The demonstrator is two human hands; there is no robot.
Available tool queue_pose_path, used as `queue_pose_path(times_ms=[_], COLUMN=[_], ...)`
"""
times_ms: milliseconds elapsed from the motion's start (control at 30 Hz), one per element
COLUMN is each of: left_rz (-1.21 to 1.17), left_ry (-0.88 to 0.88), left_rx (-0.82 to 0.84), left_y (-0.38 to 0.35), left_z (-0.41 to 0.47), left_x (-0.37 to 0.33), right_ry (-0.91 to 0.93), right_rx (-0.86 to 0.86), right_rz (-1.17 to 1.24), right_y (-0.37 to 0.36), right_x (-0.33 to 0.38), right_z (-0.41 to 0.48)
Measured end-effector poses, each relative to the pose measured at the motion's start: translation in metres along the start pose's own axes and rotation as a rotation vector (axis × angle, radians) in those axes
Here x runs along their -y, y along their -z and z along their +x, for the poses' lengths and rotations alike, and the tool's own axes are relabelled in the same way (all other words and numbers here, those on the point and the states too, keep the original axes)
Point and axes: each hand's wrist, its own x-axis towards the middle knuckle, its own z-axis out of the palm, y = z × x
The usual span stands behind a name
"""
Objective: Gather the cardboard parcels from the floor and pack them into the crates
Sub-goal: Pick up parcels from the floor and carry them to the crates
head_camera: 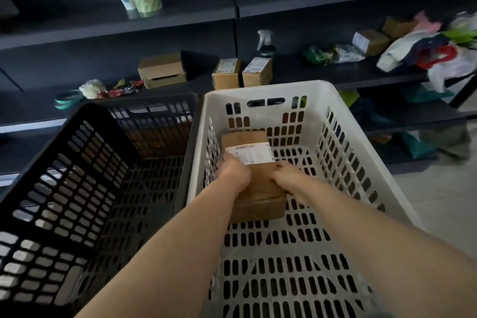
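Before dark shelving (pixel 180 18) strewn with boxes (pixel 162 70), the left hand (pixel 233 170) and right hand (pixel 287 175) grip a brown, white-labelled cardboard parcel (pixel 255 188) inside the white crate (pixel 361 162), right of the black crate (pixel 77 162).

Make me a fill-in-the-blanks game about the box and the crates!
1. The left hand and right hand hold the box inside the crate on the right, which is ____.
2. The crate on the left is ____.
3. The spray bottle stands on a dark ____.
Missing words: white; black; shelf.
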Motion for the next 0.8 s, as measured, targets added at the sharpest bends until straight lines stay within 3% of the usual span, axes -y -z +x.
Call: queue_pose_path(times_ms=[100, 200, 267, 367, 533, 633, 800], left_rz=[0.171, 0.204, 0.120, -0.196, -0.595, -0.654, -0.625], left_ry=[-0.032, -0.032, -0.027, -0.026, -0.252, -0.343, -0.340], left_rx=[0.082, 0.206, 0.157, 0.012, -0.278, -0.392, -0.533], left_y=[-0.004, -0.006, -0.004, 0.008, 0.055, 0.092, 0.149], left_z=[0.005, -0.008, -0.011, -0.012, -0.032, -0.050, -0.083], left_x=[0.008, 0.011, 0.010, 0.000, -0.011, -0.002, 0.055], right_ry=[0.001, -0.011, 0.023, 0.120, 0.400, 0.557, 0.766], right_rx=[0.131, 0.107, 0.020, -0.162, -0.407, -0.492, -0.490], right_rz=[-0.112, -0.210, -0.233, -0.237, -0.255, -0.291, -0.376], right_y=[-0.011, -0.014, -0.013, -0.011, -0.019, -0.032, -0.078], right_x=[-0.001, -0.003, -0.001, 0.007, 0.043, 0.068, 0.103], right_z=[0.009, 0.020, 0.027, 0.029, -0.001, -0.030, -0.084])
